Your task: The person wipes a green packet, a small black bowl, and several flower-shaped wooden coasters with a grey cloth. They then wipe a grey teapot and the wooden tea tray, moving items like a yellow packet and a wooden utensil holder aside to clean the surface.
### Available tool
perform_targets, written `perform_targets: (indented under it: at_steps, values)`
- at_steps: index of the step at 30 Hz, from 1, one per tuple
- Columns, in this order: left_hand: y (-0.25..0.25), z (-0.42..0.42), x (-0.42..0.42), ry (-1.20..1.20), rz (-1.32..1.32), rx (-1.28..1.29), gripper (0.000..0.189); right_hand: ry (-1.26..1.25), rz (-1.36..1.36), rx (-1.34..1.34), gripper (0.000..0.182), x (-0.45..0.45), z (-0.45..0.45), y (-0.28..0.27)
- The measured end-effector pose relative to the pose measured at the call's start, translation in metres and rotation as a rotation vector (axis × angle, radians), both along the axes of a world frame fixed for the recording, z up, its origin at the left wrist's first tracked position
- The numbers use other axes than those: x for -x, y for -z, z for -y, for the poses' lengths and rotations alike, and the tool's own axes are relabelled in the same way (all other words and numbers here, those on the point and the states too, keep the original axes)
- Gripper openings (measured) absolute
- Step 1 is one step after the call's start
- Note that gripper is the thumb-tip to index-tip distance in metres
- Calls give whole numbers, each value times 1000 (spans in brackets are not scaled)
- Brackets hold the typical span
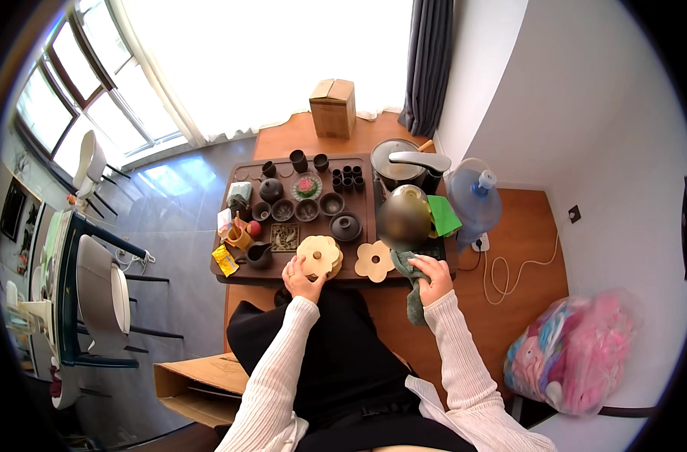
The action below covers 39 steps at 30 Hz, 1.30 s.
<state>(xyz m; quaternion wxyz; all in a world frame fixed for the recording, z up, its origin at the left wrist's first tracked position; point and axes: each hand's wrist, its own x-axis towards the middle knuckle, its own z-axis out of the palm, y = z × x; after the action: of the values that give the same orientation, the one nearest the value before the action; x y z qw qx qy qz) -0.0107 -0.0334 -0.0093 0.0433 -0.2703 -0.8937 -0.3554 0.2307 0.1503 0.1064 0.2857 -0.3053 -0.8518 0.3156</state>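
Observation:
My left hand [305, 278] is at the front edge of the tea tray, its thumb and fingers around the near side of a small stack of flower-shaped wooden coasters [319, 248]. A single flower-shaped wooden coaster [367, 265] with a round centre hole lies to the right of that stack. In my right hand [434, 278] is a grey-green cloth [414, 308], bunched at the top and hanging over the tray's front edge. The cloth's upper end is beside the single coaster. Both hands are over the dark tea tray [292, 273].
Dark cups, a teapot [271, 190], a lidded bowl [345, 226] and a pitcher [258, 255] stand on the tray. A rounded kettle [402, 220] and lidded pot [397, 158] are at right, near a water jug [474, 195]. An open cardboard box [202, 390] sits lower left.

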Motion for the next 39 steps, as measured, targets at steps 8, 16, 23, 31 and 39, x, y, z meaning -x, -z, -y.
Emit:
perform_targets:
  at_steps: [8, 16, 23, 31, 39]
  values:
    - [2, -72, -45, 347, 96, -90, 71, -28, -9, -6, 44, 0, -6, 20]
    - [27, -110, -91, 274, 179, 268, 106, 5, 66, -25, 44, -15, -21, 9]
    - [33, -102, -85, 204, 169, 108, 98, 33, 46, 23, 46, -25, -22, 14]
    - [-35, -73, -85, 480, -41, -192, 95, 53, -26, -100, 48, -12, -23, 0]
    - [-99, -57, -92, 641, -232, -462, 95, 94, 139, -373, 45, 19, 9, -38]
